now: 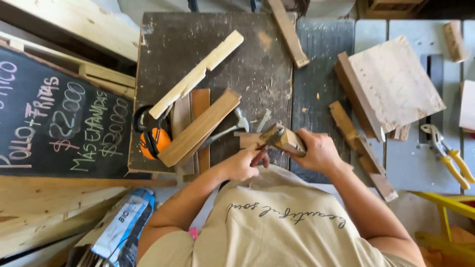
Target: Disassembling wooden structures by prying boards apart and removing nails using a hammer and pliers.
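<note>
The small wooden block (284,140), judged light, stiff and rough-edged, is clasped around its end by the right hand (319,152), while the left hand (242,165) is curled shut on something unclear beside it.

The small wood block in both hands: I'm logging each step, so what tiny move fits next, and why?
Probably steady the wood block with the right hand while the left hand works its near end: both hands already grip it above the dark bench.
</note>
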